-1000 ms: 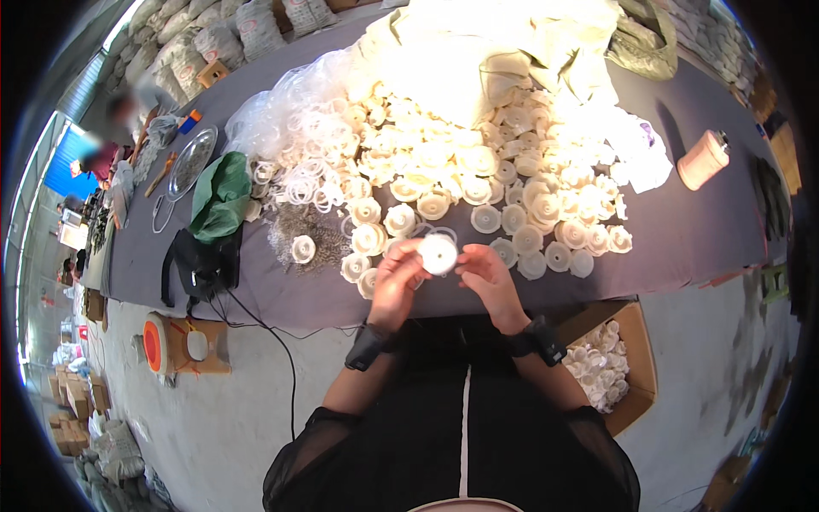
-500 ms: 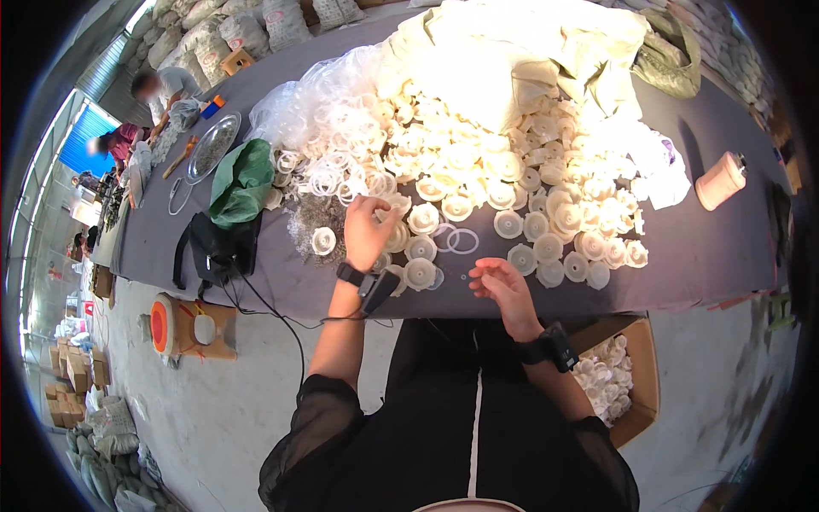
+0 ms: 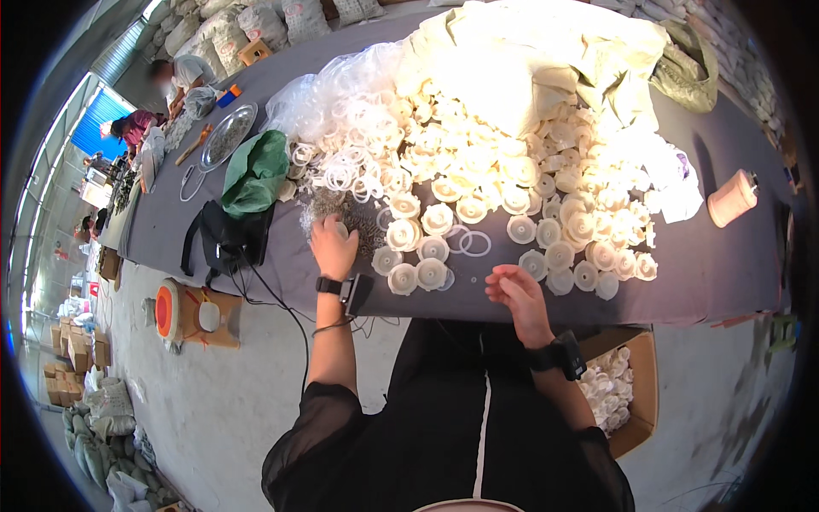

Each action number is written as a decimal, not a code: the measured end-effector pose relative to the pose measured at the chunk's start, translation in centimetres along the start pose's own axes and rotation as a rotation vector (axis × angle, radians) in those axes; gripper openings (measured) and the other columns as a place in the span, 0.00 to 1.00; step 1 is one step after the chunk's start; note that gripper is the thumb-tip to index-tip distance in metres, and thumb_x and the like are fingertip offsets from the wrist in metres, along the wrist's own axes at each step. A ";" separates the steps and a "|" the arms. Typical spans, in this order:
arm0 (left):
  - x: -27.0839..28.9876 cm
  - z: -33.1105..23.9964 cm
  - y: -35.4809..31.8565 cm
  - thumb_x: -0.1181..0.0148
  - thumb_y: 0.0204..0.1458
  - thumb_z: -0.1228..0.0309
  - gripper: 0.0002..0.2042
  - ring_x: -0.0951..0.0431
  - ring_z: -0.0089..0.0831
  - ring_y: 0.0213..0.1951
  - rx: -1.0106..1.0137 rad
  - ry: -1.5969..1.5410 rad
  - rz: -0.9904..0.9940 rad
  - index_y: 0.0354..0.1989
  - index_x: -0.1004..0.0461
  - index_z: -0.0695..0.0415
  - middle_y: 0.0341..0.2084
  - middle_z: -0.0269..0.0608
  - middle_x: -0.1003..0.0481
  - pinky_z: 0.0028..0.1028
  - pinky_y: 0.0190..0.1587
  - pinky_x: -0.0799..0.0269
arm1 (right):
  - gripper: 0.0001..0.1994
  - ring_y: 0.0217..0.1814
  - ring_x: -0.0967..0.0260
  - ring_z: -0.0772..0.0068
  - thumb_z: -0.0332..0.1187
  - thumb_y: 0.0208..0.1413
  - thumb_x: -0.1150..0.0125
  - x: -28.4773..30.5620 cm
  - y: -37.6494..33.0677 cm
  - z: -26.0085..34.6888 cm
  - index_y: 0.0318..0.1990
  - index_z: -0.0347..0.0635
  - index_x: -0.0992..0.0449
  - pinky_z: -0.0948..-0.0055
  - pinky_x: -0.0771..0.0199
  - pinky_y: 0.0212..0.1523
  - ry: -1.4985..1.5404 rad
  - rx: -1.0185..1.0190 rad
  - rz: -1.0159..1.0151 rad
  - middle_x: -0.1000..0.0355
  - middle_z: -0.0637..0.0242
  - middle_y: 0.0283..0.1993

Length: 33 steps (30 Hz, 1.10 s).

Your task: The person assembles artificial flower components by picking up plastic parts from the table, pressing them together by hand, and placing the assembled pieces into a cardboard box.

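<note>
My left hand (image 3: 333, 247) reaches down at the heap of small metal pieces (image 3: 368, 230), its fingers bent round a pale round plastic part (image 3: 342, 230) that they partly hide. Half-curled, my right hand (image 3: 519, 295) hovers near the table's front edge, with nothing visible between thumb and fingers. Between the hands stand whitish round plastic caps (image 3: 432, 274) in a loose cluster. Two thin white rings (image 3: 475, 244) lie just behind and to their right. More caps (image 3: 559, 255) are spread beyond my right hand.
Toward the back are piled white rings (image 3: 345, 175), a clear plastic bag (image 3: 320, 98) and a pale sack (image 3: 512, 60). A green bag (image 3: 256, 175) and black pouch (image 3: 223, 243) lie left. A thread cone (image 3: 732, 199) stands right; a carton (image 3: 644, 384) sits below.
My left hand has moved left and down from the caps onto the round part by the metal pieces. My right hand stays near the same spot. The whole view has shifted slightly.
</note>
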<state>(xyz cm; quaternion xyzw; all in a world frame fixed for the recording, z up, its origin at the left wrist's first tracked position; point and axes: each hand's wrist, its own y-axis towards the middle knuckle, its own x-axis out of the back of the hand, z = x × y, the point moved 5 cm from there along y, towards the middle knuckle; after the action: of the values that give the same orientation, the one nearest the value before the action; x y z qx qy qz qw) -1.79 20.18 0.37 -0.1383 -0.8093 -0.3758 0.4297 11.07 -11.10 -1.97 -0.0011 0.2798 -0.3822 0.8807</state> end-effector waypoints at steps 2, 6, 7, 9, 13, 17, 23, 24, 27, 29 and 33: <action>-0.4 2.0 -0.7 0.43 0.37 0.76 0.18 0.33 0.46 0.42 0.085 0.026 0.066 0.41 0.32 0.60 0.38 0.48 0.33 0.36 0.46 0.37 | 0.08 0.36 0.33 0.75 0.28 0.54 0.54 -0.7 0.2 -0.1 0.41 0.41 0.31 0.78 0.32 0.38 -0.003 -0.007 0.006 0.30 0.65 0.37; 0.2 1.8 -0.9 0.43 0.40 0.77 0.21 0.33 0.41 0.45 0.022 -0.245 -0.099 0.47 0.35 0.61 0.43 0.47 0.33 0.33 0.48 0.37 | 0.07 0.35 0.32 0.76 0.28 0.54 0.54 -1.3 0.6 -0.6 0.40 0.41 0.31 0.78 0.32 0.38 -0.027 -0.011 0.047 0.30 0.65 0.36; 1.0 1.4 -1.0 0.44 0.41 0.78 0.21 0.32 0.39 0.45 0.028 -0.403 -0.209 0.48 0.36 0.62 0.44 0.47 0.33 0.31 0.48 0.37 | 0.07 0.35 0.32 0.76 0.28 0.54 0.54 -1.4 0.6 -0.7 0.40 0.41 0.31 0.78 0.32 0.38 -0.034 -0.015 0.047 0.30 0.65 0.36; 0.2 1.6 -0.5 0.46 0.44 0.78 0.21 0.32 0.37 0.45 0.189 -0.849 -0.181 0.50 0.37 0.62 0.44 0.46 0.33 0.29 0.48 0.38 | 0.07 0.35 0.32 0.76 0.28 0.54 0.54 -1.3 0.6 -0.8 0.40 0.41 0.31 0.78 0.32 0.38 -0.024 -0.019 0.036 0.30 0.65 0.36; -1.9 2.3 0.8 0.49 0.51 0.75 0.17 0.31 0.37 0.46 0.559 -1.815 -0.121 0.50 0.39 0.62 0.44 0.50 0.33 0.31 0.50 0.35 | 0.07 0.35 0.32 0.75 0.28 0.54 0.54 -1.2 0.5 -0.9 0.39 0.41 0.31 0.78 0.32 0.38 -0.016 -0.029 0.017 0.30 0.65 0.36; -3.5 1.8 1.4 0.50 0.53 0.63 0.16 0.31 0.44 0.46 0.726 -2.168 -0.107 0.46 0.36 0.60 0.41 0.50 0.31 0.39 0.50 0.34 | 0.07 0.35 0.32 0.75 0.28 0.54 0.54 -1.2 0.5 -0.9 0.39 0.40 0.30 0.78 0.32 0.37 -0.009 -0.024 0.014 0.30 0.65 0.35; -2.9 1.7 1.6 0.49 0.52 0.70 0.21 0.35 0.30 0.49 0.495 -1.588 -0.198 0.53 0.42 0.62 0.47 0.44 0.34 0.31 0.52 0.42 | 0.07 0.35 0.32 0.75 0.28 0.54 0.54 -1.4 0.4 -0.8 0.39 0.40 0.30 0.77 0.32 0.37 -0.010 -0.037 0.005 0.30 0.65 0.35; -2.8 1.8 1.4 0.49 0.52 0.70 0.21 0.35 0.30 0.49 0.494 -1.587 -0.200 0.53 0.42 0.62 0.47 0.44 0.34 0.31 0.52 0.42 | 0.07 0.35 0.32 0.76 0.28 0.54 0.53 -1.5 0.3 -0.8 0.39 0.40 0.30 0.78 0.32 0.37 -0.002 -0.040 0.017 0.30 0.66 0.35; -0.2 -1.9 1.0 0.49 0.51 0.75 0.20 0.35 0.31 0.50 0.335 -1.408 -0.170 0.53 0.43 0.63 0.48 0.44 0.35 0.30 0.52 0.41 | 0.08 0.35 0.32 0.76 0.29 0.54 0.53 -1.5 0.3 -0.8 0.40 0.40 0.30 0.79 0.33 0.37 0.005 -0.042 0.018 0.30 0.66 0.35; -0.2 -3.4 0.4 0.51 0.51 0.73 0.20 0.34 0.33 0.50 0.360 -1.734 -0.064 0.53 0.43 0.63 0.48 0.45 0.35 0.32 0.53 0.39 | 0.08 0.35 0.32 0.76 0.29 0.54 0.53 -1.7 0.3 -0.8 0.40 0.40 0.30 0.79 0.33 0.37 0.003 -0.043 0.018 0.30 0.66 0.35; -0.8 -8.3 -2.3 0.53 0.52 0.69 0.20 0.34 0.35 0.51 0.416 -2.040 0.341 0.53 0.43 0.63 0.48 0.47 0.35 0.34 0.53 0.37 | 0.10 0.37 0.31 0.73 0.29 0.56 0.55 -2.5 0.4 -1.0 0.44 0.40 0.32 0.75 0.31 0.39 0.040 -0.062 0.083 0.30 0.62 0.39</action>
<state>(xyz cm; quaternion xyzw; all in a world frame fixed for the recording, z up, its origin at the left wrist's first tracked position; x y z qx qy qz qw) 2.39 12.64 1.50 -0.4244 -0.8057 0.1299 -0.3922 9.47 -8.89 -1.62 -0.0092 0.3089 -0.3362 0.8896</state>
